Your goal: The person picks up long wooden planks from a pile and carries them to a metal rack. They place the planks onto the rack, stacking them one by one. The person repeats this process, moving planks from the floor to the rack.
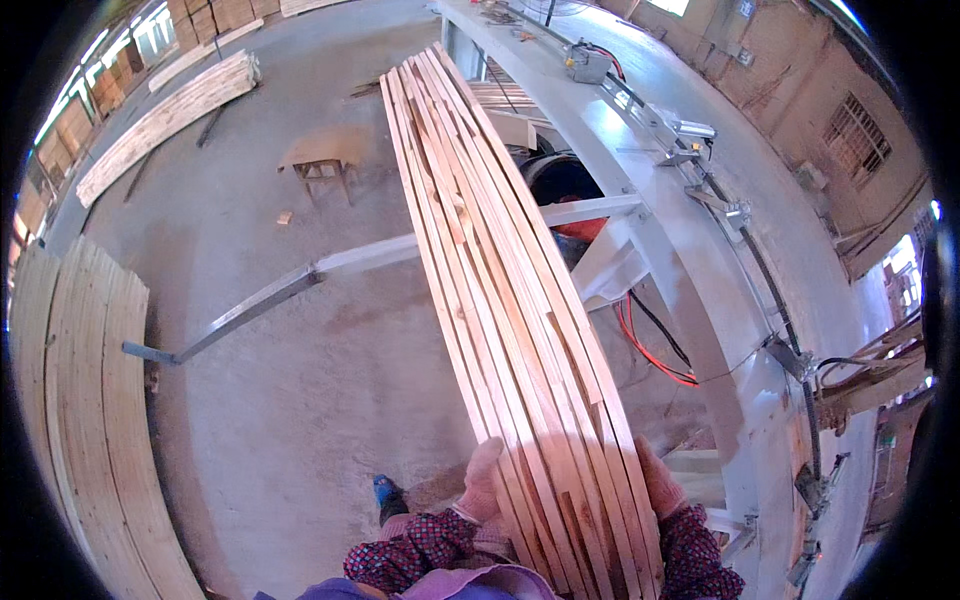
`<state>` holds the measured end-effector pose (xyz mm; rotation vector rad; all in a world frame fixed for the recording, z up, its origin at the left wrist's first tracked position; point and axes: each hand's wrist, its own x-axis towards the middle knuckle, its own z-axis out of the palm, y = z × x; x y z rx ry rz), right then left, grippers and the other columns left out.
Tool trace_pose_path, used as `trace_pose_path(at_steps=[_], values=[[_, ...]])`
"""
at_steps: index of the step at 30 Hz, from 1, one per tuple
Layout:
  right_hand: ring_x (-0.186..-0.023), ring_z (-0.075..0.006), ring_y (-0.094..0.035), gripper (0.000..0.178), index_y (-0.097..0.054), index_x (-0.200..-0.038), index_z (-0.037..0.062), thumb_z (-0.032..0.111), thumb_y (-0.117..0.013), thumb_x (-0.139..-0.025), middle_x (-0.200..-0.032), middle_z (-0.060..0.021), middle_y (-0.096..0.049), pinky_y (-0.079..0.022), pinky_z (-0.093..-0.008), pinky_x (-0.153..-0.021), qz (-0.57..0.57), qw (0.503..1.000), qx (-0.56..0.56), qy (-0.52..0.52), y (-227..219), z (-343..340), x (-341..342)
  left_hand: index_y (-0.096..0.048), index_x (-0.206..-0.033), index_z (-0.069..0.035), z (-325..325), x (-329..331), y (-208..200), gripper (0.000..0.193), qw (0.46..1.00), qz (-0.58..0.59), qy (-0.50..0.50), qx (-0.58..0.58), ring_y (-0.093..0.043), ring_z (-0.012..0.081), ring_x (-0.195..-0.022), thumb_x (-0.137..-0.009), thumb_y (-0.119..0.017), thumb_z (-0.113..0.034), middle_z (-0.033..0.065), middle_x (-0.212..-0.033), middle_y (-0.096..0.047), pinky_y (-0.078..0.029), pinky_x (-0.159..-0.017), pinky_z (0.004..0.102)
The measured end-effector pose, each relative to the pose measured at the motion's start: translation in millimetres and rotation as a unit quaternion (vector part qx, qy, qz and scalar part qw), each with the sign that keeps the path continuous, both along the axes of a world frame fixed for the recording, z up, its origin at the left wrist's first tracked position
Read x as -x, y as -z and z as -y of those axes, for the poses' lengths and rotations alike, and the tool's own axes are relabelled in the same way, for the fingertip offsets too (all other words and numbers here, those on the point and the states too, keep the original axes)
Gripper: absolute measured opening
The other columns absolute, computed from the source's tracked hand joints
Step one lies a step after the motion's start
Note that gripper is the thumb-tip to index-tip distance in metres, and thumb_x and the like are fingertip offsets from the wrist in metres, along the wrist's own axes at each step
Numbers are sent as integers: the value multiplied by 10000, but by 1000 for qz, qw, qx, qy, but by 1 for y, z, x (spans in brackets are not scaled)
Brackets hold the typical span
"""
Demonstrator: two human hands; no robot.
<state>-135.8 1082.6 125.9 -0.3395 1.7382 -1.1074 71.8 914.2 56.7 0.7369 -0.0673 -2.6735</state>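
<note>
A person is carrying a long bundle of thin wooden slats (510, 290), stacked on edge and stretching away from the body across a workshop. The left hand (482, 482) and right hand (660, 480), both in pale gloves, are pressing on the bundle's near end from either side, fingers clamped against the wood. The far end is lying over a grey metal frame (600, 210). The bundle seems mid-transfer; the next move calls for keeping both sides squeezed so the slats stay together. A plank stack (80, 400) is sitting on the concrete floor (300, 400).
</note>
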Motion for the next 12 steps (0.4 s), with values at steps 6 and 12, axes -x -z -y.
trace_pose_path(at_steps=[6, 12], values=[[-1221, -285, -431, 427, -382, -1362, 63, 228, -400, -968, -1345, -158, -449, -340, -357, -1035, -363, 888, -96, -266, -22, -37, -46, -461, -1327, -39, -13, -20, 98, 794, 891, -414, -10, -186, -535, 338, -1154, -839, -474, -665, 179, -1273, -538, -421, -1009, 499], [-1429, -245, -203, 603, -172, -1509, 198, 405, -387, -985, -1551, -128, -206, -170, -343, -1171, -254, 886, -119, -371, 88, -154, -94, -469, -1329, -34, -9, -31, 80, 748, 895, -368, -76, -242, -541, 372, -1149, -853, -429, -610, 202, -1288, -532, -444, -994, 521]])
